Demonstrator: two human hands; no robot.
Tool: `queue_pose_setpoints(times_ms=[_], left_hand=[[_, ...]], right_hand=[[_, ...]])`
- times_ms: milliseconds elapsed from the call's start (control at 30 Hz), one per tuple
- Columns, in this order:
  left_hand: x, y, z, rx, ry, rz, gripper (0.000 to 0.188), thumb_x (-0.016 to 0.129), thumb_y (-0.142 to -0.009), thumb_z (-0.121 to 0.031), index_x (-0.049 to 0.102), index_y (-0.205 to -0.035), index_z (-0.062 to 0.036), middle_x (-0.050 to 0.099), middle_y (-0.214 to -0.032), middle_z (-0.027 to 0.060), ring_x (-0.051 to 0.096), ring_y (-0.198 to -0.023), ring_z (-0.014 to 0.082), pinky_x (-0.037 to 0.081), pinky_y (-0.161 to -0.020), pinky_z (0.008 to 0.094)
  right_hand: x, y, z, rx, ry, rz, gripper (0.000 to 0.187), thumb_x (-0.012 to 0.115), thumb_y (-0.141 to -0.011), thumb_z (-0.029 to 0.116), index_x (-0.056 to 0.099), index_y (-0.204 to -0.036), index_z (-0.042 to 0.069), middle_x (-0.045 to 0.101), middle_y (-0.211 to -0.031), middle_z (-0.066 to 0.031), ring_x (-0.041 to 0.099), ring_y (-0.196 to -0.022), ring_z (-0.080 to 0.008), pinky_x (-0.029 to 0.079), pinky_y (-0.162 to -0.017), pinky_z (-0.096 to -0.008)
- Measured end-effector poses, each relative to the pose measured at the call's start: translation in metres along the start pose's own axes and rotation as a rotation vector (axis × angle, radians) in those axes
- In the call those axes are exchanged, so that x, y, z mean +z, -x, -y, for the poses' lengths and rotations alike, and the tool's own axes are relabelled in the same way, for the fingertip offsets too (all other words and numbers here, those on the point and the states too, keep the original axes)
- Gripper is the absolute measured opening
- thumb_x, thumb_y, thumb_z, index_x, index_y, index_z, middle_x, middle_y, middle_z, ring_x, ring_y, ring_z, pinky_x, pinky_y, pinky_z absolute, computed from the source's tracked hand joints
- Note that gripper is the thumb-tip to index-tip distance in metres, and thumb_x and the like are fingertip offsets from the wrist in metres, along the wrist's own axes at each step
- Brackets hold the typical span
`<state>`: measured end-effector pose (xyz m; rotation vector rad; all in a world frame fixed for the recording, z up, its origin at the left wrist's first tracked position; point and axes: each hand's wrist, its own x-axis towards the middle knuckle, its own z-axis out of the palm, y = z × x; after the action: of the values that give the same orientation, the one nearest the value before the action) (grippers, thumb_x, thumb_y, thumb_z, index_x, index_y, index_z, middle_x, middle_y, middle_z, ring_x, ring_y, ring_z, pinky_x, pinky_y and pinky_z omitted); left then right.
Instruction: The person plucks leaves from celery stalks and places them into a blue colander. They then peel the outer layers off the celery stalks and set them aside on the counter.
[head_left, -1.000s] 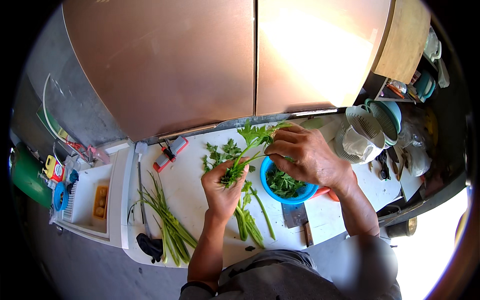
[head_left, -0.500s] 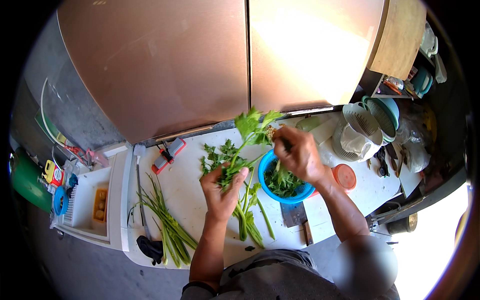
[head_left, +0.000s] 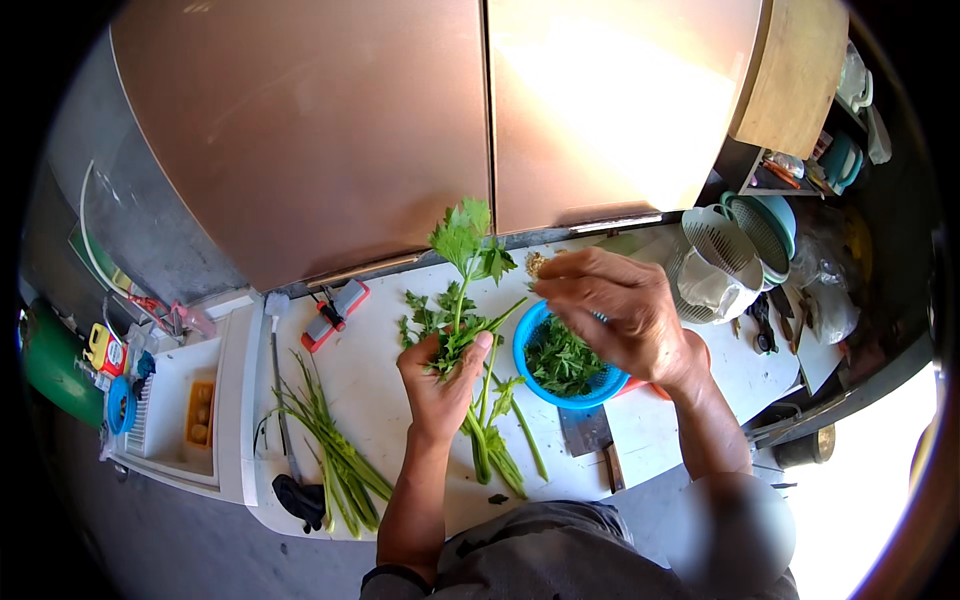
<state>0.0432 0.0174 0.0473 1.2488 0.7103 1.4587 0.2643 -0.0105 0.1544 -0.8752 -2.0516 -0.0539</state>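
Head: celery (leafy) in left hand

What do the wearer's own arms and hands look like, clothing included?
The left hand and right hand are ungloved, with no watch or bracelet visible; the left forearm and right forearm are bare. A dark grey fabric sleeve with a black edge band ends near the left elbow; on the right, blurring hides any cuff.

I'm in a kitchen-type prep area (home or shop, can't tell): cleaver and leafy stalks on my white table, greens in a blue basket, more baskets stacked right, white sink with ribbed panel left.
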Motion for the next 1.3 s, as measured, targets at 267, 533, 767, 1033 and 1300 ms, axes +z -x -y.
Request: queue_pose_setpoints(times_ms=[267,533,767,1033,1300], left_hand=[[0.007,0.005,-0.006,0.099,-0.249,0.089,0.019,0.075,-0.096,-0.007,0.066,-0.082,0.0013,0.053,-0.065,-0.0053,0.042,-0.063,0.0032,0.035,-0.055,0.0248],[0.000,0.004,-0.003,0.118,-0.241,0.092,0.014,0.075,-0.096,-0.008,0.070,-0.089,0.0034,0.056,-0.067,-0.0053,0.044,-0.064,0.0022,0.034,-0.054,0.0237],[-0.009,0.004,0.001,-0.035,0.225,0.043,0.024,0.077,-0.093,-0.003,0.071,-0.115,0.0010,0.065,-0.091,-0.0028,0.057,-0.078,0.0046,0.049,-0.071,0.0226],[-0.011,0.005,0.029,-0.144,0.391,0.165,0.084,0.053,-0.078,0.020,0.034,-0.158,-0.0005,0.058,-0.120,0.0040,0.061,-0.109,0.0169,0.051,-0.102,0.0376],[-0.026,0.005,0.043,-0.036,0.194,0.245,0.059,0.066,-0.093,0.007,0.045,-0.148,0.0004,0.060,-0.129,0.0059,0.062,-0.115,0.0144,0.049,-0.103,0.0341]], right_hand=[[0.009,-0.039,-0.003,-0.298,0.363,0.322,0.020,0.068,-0.081,0.013,0.066,-0.100,0.005,0.061,-0.096,-0.0079,0.069,-0.087,-0.0255,0.055,-0.066,-0.0397],[0.035,-0.017,-0.019,0.016,0.133,0.171,0.005,0.065,-0.085,0.001,0.064,-0.090,0.001,0.065,-0.085,-0.0116,0.068,-0.072,-0.0283,0.054,-0.064,-0.0405],[0.019,0.034,-0.071,0.524,0.170,-0.131,0.017,0.073,-0.089,0.006,0.072,-0.104,0.000,0.073,-0.099,-0.0133,0.072,-0.071,-0.0232,0.056,-0.066,-0.0365],[0.065,0.064,0.002,0.593,-0.354,0.065,0.041,0.086,-0.085,0.016,0.070,-0.118,-0.003,0.073,-0.095,-0.0130,0.069,-0.069,-0.0160,0.055,-0.061,-0.0312],[0.100,0.060,0.001,0.654,-0.578,0.083,0.026,0.073,-0.097,0.013,0.067,-0.111,-0.008,0.072,-0.086,-0.0130,0.070,-0.070,-0.0147,0.054,-0.061,-0.0293]])
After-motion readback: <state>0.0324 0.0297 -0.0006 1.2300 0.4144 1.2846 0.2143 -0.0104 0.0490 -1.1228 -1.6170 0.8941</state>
